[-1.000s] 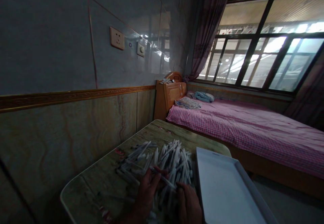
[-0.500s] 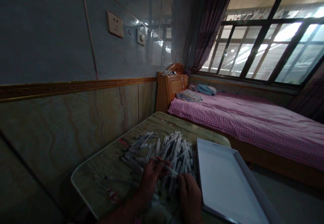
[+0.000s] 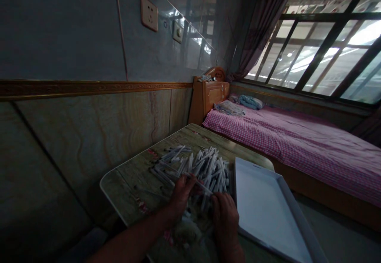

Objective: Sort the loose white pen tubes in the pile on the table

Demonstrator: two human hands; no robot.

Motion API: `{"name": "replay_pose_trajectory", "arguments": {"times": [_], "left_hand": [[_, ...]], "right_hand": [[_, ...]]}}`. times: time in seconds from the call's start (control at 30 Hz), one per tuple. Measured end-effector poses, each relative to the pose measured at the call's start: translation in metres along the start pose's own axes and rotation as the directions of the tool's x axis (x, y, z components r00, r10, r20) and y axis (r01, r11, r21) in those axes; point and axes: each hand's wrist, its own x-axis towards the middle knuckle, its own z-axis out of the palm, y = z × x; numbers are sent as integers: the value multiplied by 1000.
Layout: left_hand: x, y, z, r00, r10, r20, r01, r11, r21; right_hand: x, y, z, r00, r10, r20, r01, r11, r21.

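Observation:
A loose heap of slim white plastic tubes (image 3: 205, 170) lies on a marble-patterned folding table (image 3: 133, 179). My left hand (image 3: 182, 195) is at the heap's near edge, its fingers closed on one white tube (image 3: 199, 183). That tube slants right towards my right hand (image 3: 225, 219), which rests among the tubes' near ends. Its fingers are curled, and I cannot tell whether they grip anything. A shallow white tray (image 3: 263, 211) stands just right of my right hand, and nothing shows in it.
A bed with a pink checked sheet (image 3: 297, 148) and a wooden headboard (image 3: 208, 96) lies beyond the table to the right. Tiled wall runs along the left, with a power socket (image 3: 149, 13). A curtained window (image 3: 321, 45) is at the back.
The view has swung, showing more of the table's left side. My left forearm now shows further, and both hands stay at the heap with the tube between them.

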Motion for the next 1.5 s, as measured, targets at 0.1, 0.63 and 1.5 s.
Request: {"name": "replay_pose_trajectory", "arguments": {"times": [0.1, 0.63, 1.5], "left_hand": [[1, 0, -1, 1000, 9, -3, -9, 1000, -5], [2, 1, -4, 999, 32, 38, -30, 999, -36], [6, 7, -4, 989, 104, -103, -109, 993, -38]], "right_hand": [[-1, 4, 1, 995, 90, 49, -93, 994, 62], [-6, 8, 6, 960, 269, 76, -278, 946, 168], [-10, 14, 10, 980, 184, 72, -170, 971, -167]]}}
